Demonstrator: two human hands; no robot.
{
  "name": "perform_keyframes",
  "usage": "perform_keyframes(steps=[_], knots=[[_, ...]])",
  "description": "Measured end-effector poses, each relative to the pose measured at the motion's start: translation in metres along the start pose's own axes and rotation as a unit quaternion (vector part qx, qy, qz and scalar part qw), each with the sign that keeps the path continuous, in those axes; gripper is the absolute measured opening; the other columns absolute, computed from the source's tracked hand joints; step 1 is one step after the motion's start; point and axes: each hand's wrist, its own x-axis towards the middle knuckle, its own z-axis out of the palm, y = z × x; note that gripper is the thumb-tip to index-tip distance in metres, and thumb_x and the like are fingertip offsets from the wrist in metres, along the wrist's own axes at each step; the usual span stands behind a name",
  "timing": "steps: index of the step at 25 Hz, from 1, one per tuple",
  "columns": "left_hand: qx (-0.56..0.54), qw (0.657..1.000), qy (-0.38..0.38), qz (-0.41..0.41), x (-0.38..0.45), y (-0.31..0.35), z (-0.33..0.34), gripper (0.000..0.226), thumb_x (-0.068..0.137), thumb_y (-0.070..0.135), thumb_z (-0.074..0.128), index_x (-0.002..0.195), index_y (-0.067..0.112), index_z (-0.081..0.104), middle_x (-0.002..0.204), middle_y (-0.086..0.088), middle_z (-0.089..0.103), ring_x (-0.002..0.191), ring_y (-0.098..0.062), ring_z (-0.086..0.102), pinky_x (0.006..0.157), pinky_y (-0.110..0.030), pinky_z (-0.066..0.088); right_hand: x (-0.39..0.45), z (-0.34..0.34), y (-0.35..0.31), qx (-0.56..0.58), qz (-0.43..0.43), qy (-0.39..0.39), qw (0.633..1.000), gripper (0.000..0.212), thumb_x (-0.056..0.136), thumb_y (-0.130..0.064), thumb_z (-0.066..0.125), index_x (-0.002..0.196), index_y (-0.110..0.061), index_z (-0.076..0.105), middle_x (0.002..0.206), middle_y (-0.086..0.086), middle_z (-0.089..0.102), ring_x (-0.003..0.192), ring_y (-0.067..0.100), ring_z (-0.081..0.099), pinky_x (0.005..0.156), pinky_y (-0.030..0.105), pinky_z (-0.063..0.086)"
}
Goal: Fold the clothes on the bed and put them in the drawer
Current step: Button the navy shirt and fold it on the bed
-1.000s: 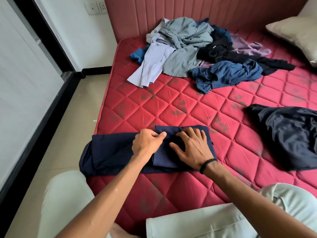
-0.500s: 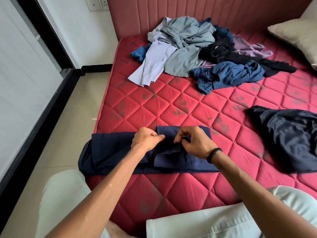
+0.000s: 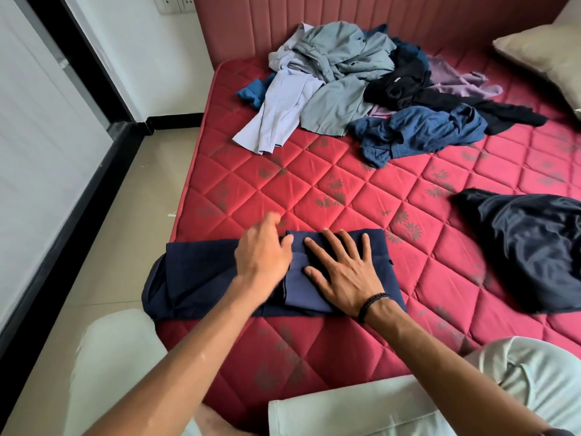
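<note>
Mostly flat, the navy garment [image 3: 195, 278] lay along the near edge of the red quilted mattress [image 3: 345, 190], its left end drooping slightly past the mattress corner, likely laid there to give a firm surface within easy reach. The exact type was hard to call, trousers or shorts, since the fold hid its shape. The left hand [image 3: 262, 256] was over the garment's middle, motion-blurred, fingers seemingly loose and extended toward the far edge; whether they touched the cloth or pinched anything could not be told. Just beside it, the right hand [image 3: 342, 272] lay palm down with fingers straight and spread, gripping nothing, pressing the folded-over flap [image 3: 298, 287] flat, probably to set the crease. That flap showed a lighter blue face, maybe lining. A black braided bracelet [image 3: 374, 302] sat on the right wrist.

Farther back, well apart from the hands, a heap of unfolded clothes [image 3: 377, 89] waited by the headboard [image 3: 361, 20]: grey-green shirts, a pale lilac piece, a blue shirt, black items, all tangled so counts were unclear. At right, a shiny dark garment [image 3: 528, 247] was cut off by the frame edge, as was a beige pillow [image 3: 544, 55]. No drawer was in view. Judging by the heap, most of the task remained.
</note>
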Motion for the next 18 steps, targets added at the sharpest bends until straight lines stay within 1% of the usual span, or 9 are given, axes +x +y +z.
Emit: perform_keyframes(steps=[1, 2, 4, 6, 8, 11, 14, 16, 18], knots=[[-0.015, 0.991, 0.077, 0.109, -0.016, 0.013, 0.004, 0.031, 0.097, 0.034, 0.059, 0.125, 0.023, 0.061, 0.112, -0.005, 0.066, 0.107, -0.028, 0.061, 0.096, -0.044, 0.048, -0.002, 0.001, 0.001, -0.001, -0.011, -0.013, 1.0, 0.068, 0.098, -0.07, 0.025, 0.158, -0.039, 0.027, 0.166, 0.004, 0.027, 0.152, 0.035, 0.025, 0.118, 0.072, 0.008], [-0.057, 0.974, 0.09, 0.199, -0.031, 0.031, 0.011, 0.04, 0.1, 0.033, 0.054, 0.138, 0.019, 0.054, 0.125, -0.006, 0.061, 0.117, -0.027, 0.057, 0.104, -0.043, 0.044, -0.003, 0.001, 0.002, -0.011, -0.032, -0.021, 0.999, 0.069, 0.098, -0.068, 0.025, 0.16, -0.036, 0.022, 0.167, 0.005, 0.025, 0.153, 0.036, 0.023, 0.117, 0.074, 0.01], [-0.067, 0.961, 0.013, 0.269, -0.053, 0.055, 0.044, 0.053, 0.104, 0.039, 0.047, 0.151, 0.016, 0.042, 0.149, -0.008, 0.048, 0.14, -0.025, 0.043, 0.117, -0.042, 0.034, -0.008, 0.0, 0.005, -0.03, -0.071, -0.022, 0.997, 0.07, 0.1, -0.057, 0.028, 0.163, -0.027, 0.017, 0.168, 0.007, 0.021, 0.155, 0.035, 0.021, 0.114, 0.073, 0.018], [-0.004, 0.971, -0.02, 0.237, -0.056, 0.054, 0.08, 0.067, 0.105, 0.055, 0.035, 0.16, 0.015, 0.03, 0.166, -0.008, 0.029, 0.156, -0.024, 0.021, 0.124, -0.046, 0.023, -0.012, 0.001, 0.013, -0.012, -0.099, -0.024, 0.995, 0.076, 0.099, -0.054, 0.033, 0.164, -0.02, 0.015, 0.171, 0.008, 0.013, 0.157, 0.033, 0.016, 0.116, 0.071, 0.021], [0.03, 0.98, -0.017, 0.197, -0.05, 0.035, 0.096, 0.078, 0.103, 0.065, 0.022, 0.163, 0.016, 0.02, 0.171, -0.004, 0.016, 0.159, -0.019, 0.006, 0.128, -0.043, 0.014, -0.012, 0.002, 0.021, 0.008, -0.102, -0.02, 0.995, 0.088, 0.092, -0.061, 0.04, 0.164, -0.021, 0.011, 0.172, 0.007, 0.007, 0.158, 0.03, 0.01, 0.119, 0.068, 0.019], [0.029, 0.983, -0.013, 0.184, -0.048, 0.016, 0.098, 0.083, 0.103, 0.068, 0.016, 0.164, 0.012, 0.018, 0.171, -0.006, 0.018, 0.159, -0.017, 0.01, 0.128, -0.043, 0.014, -0.011, -0.002, 0.02, 0.041, -0.063, -0.028, 0.997, 0.106, 0.079, -0.066, 0.047, 0.164, -0.016, 0.009, 0.172, 0.005, 0.001, 0.159, 0.023, -0.002, 0.124, 0.061, 0.01], [0.051, 0.983, -0.021, 0.176, -0.049, 0.014, 0.096, 0.087, 0.1, 0.073, 0.008, 0.164, 0.015, 0.016, 0.171, -0.005, 0.018, 0.159, -0.016, 0.008, 0.128, -0.045, 0.014, -0.013, -0.004, 0.022, 0.023, -0.058, -0.018, 0.998, 0.113, 0.075, -0.073, 0.048, 0.164, -0.012, 0.013, 0.172, 0.01, 0.001, 0.159, 0.025, -0.005, 0.122, 0.064, 0.012], [0.093, 0.981, -0.015, 0.172, -0.049, 0.008, 0.094, 0.09, 0.098, 0.074, 0.003, 0.164, 0.014, 0.018, 0.171, -0.004, 0.016, 0.159, -0.015, 0.007, 0.128, -0.048, 0.011, -0.022, -0.006, 0.029, 0.032, -0.035, -0.006, 0.999, 0.121, 0.073, -0.085, 0.05, 0.163, -0.011, 0.015, 0.171, 0.013, -0.001, 0.159, 0.026, -0.006, 0.124, 0.063, 0.008], [0.137, 0.979, 0.004, 0.151, -0.051, -0.007, 0.087, 0.084, 0.102, 0.067, 0.004, 0.163, 0.013, 0.023, 0.171, -0.004, 0.017, 0.159, -0.017, 0.009, 0.127, -0.053, 0.012, -0.035, -0.008, 0.033, 0.08, 0.004, 0.028, 0.996, 0.128, 0.07, -0.093, 0.054, 0.163, -0.011, 0.019, 0.171, 0.016, 0.001, 0.159, 0.029, -0.002, 0.127, 0.053, 0.006]])
